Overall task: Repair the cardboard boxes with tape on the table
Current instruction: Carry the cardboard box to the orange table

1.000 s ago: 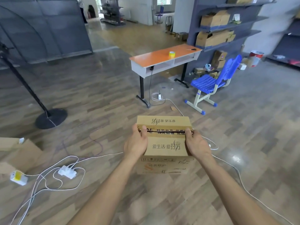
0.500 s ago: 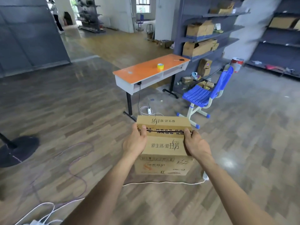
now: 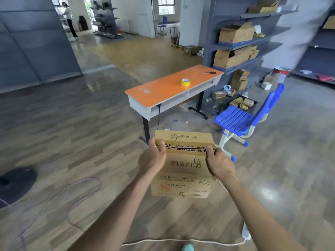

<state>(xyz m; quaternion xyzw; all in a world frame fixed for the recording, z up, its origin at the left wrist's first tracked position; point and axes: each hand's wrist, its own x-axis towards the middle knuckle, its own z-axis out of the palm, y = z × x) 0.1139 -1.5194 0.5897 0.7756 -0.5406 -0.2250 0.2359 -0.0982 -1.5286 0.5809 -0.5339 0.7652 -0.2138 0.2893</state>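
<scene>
Cable (image 3: 181, 240) lay across the floor just ahead of your feet.

Above it, you held the box (image 3: 184, 165) clear of the floor between both hands. Left hand (image 3: 152, 160) was on its left edge, right hand (image 3: 220, 164) on its right edge. Fingers (image 3: 161, 146) were wrapped round the box on each side, with the thumbs on top at either end of the dark seam. The seam ran left to right, thumb to thumb. I saw no tape across it. The box sat square to you, with neither hand nearer the bench.

Beyond the box and well apart from it was the bench (image 3: 159, 95), straight ahead, with its near-left corner almost in line with the box. Its long axis ran away from you, near-left to far-right. Tape (image 3: 185, 82) sat on the top past the middle, and scissors (image 3: 210, 72) lay near the far end. Chair (image 3: 233, 120) stood to the right of the bench.

Judgement: the bare near end was the place to set the box down, seam up and short of the tape.
</scene>
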